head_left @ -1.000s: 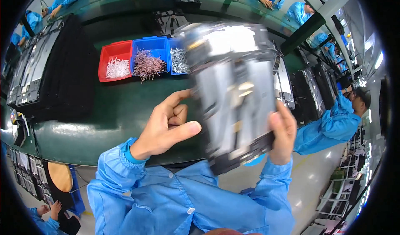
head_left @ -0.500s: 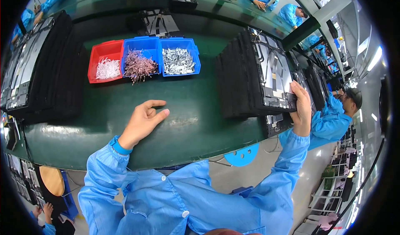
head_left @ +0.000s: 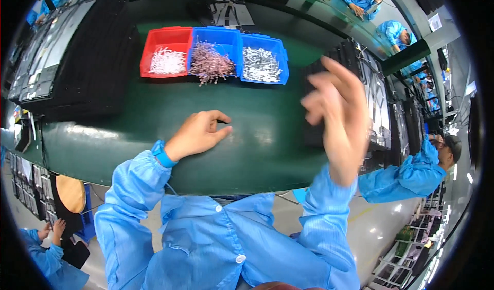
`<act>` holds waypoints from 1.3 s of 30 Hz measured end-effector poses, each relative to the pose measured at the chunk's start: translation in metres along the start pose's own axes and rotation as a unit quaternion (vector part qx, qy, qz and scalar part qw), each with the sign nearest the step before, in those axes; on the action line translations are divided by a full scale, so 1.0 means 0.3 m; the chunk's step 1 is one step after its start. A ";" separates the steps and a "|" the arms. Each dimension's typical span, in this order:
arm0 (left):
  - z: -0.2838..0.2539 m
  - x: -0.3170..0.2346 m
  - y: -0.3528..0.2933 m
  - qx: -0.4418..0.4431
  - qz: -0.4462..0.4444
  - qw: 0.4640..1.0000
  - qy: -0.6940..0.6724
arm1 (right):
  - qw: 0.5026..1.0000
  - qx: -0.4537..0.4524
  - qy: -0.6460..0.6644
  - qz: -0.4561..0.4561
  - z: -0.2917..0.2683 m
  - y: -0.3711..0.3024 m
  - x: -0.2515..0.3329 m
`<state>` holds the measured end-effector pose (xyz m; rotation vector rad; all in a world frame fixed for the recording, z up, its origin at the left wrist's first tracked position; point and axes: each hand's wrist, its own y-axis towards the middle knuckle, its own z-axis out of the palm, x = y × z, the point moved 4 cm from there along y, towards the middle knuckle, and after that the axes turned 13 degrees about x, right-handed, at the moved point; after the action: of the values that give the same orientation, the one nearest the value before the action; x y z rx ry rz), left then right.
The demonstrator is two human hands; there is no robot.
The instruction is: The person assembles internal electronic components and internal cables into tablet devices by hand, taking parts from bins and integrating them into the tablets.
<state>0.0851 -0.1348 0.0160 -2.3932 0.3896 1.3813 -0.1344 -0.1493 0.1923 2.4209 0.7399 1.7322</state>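
Note:
My left hand (head_left: 199,133) rests over the green table (head_left: 247,161), thumb and forefinger apart with nothing between them. Raised in front of the right stack of black trays (head_left: 378,92), my right hand (head_left: 339,110) is blurred, its fingers spread and no object visible in it. Flat panel-like parts with silver and black surfaces lie on top of that stack. Ahead of my hands stand three joined bins: a red bin (head_left: 145,64) with small white pieces, a blue bin (head_left: 222,34) with pinkish wired pieces, and a second blue bin (head_left: 284,66) with silvery-white pieces.
A tall stack of black trays (head_left: 87,69) with panels stands at the left. Another panel (head_left: 231,13) lies behind the bins. A co-worker (head_left: 411,174) in blue sits close on the right; others work across the table. A round wooden stool (head_left: 71,193) is at lower left.
My right hand has let go of the panel edge on the right stack and moved left and up. The left hand stays over the table. The view has shifted, moving the bins rightward.

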 end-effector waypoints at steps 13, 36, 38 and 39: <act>0.008 0.038 -0.031 -0.019 -0.008 0.996 -0.091 | 0.847 0.280 -0.235 0.386 0.226 0.934 -0.752; -0.087 0.099 -0.029 -0.153 -0.004 0.984 -0.095 | 0.897 0.023 0.390 0.207 0.380 0.961 -0.574; -0.143 0.107 -0.060 -0.204 -0.005 0.978 -0.049 | 0.882 -0.016 0.438 0.173 0.351 0.781 -0.444; -0.173 0.090 -0.081 -0.208 -0.017 0.977 -0.039 | 0.880 0.001 0.452 0.146 0.312 0.684 -0.423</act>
<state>0.1483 -0.1368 0.0206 -2.6396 0.0367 1.6730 -0.0113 -0.3638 0.1156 1.6612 0.3998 3.0108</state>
